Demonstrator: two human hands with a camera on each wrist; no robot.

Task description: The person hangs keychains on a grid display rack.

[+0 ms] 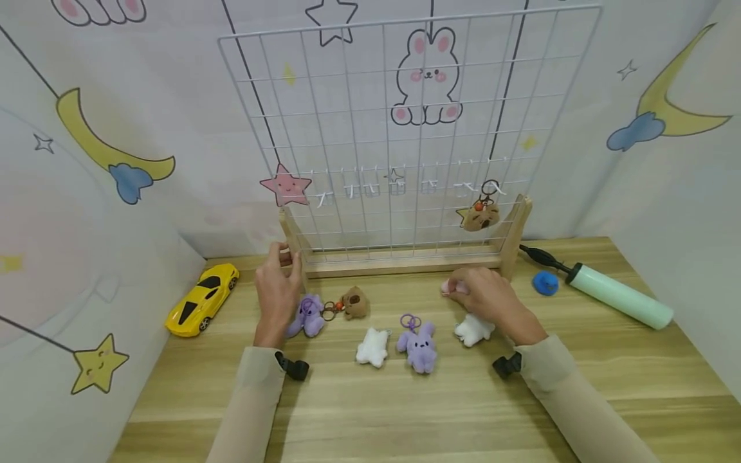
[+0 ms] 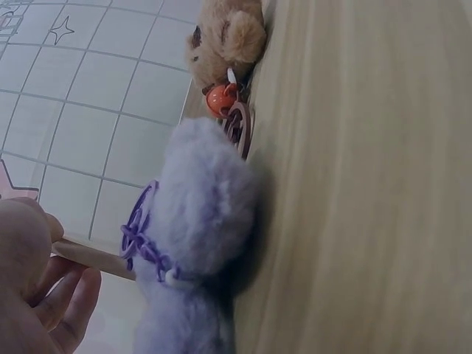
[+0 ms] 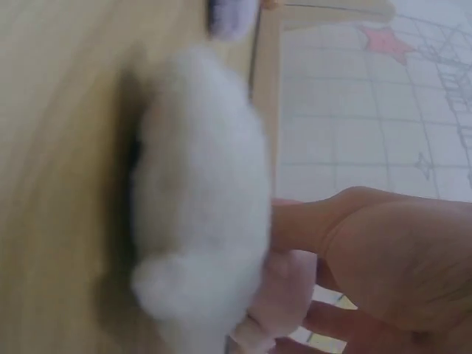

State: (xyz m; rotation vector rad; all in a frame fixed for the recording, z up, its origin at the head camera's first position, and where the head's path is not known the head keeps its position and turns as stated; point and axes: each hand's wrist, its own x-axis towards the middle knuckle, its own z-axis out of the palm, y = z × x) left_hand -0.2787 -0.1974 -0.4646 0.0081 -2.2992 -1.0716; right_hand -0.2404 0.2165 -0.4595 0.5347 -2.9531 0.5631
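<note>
My left hand is at the left leg of the wooden stand, thumb and fingers bent around the wood. Beside that wrist lies a purple plush with a purple ring. Low at the stand's right part, my right hand pinches a small pink plush, mostly covered by the fingers; more of the pink plush shows in the right wrist view. A white plush lies just under the right wrist. The stand holds up a white wire grid.
A brown plush hangs at the grid's right among several small hooks. On the table lie another brown plush, a white one, a purple one, a yellow car, a blue toy and a green pump.
</note>
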